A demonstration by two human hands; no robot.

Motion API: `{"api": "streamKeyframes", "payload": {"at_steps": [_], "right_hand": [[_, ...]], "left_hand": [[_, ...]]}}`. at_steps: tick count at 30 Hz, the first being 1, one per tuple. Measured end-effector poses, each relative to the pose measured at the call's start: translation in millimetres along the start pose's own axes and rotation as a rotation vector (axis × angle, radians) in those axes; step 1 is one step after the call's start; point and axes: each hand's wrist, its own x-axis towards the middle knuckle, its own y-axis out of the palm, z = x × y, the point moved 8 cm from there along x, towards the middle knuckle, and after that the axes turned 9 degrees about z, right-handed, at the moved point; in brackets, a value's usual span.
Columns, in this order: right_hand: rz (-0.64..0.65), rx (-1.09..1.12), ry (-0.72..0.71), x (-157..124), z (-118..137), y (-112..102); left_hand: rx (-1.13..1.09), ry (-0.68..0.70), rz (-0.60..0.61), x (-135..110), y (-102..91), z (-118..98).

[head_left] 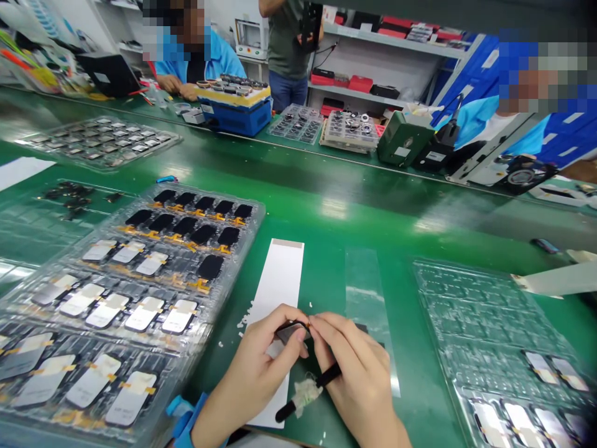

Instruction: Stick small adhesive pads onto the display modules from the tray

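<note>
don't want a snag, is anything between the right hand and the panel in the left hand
Nothing visible: the right hand has fingertips beside the panel. The taped tool in that hand sits lower.

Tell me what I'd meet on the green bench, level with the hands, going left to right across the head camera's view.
Clear tray of display panels → left hand → right hand → sparsely filled clear tray.

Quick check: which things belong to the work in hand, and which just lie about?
Likely part of it:
flat piece, in the left hand
taped black tool, in the right hand
left parts tray
right parts tray

Likely just lying about:
small blue object
green box
red boxes
</note>
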Motion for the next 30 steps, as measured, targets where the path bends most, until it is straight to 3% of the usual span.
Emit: {"api": "streamKeyframes", "payload": {"at_steps": [4, 8, 14, 17, 22, 30], "right_hand": [[0.013, 0.026, 0.037, 2, -1, 1], [0.020, 0.229, 0.197, 4, -19, 0], [0.080, 0.280, 0.445, -1, -54, 3], [0.126, 0.338, 0.495, -5, -59, 8], [0.075, 0.401, 0.359, 2, -38, 3], [0.017, 0.079, 0.087, 8, -5, 2]], "left_hand": [[0.069, 0.026, -0.009, -1, -0.2, -5], [0.036, -0.013, -0.009, -1, 2.4, -3], [-0.163, 0.038, -0.200, -6, -13.7, 0], [-0.194, 0.029, -0.192, -6, -14.2, 1], [-0.094, 0.014, -0.097, -3, -5.7, 1], [0.156, 0.022, -0.061, -1, -2.5, -3]]}}
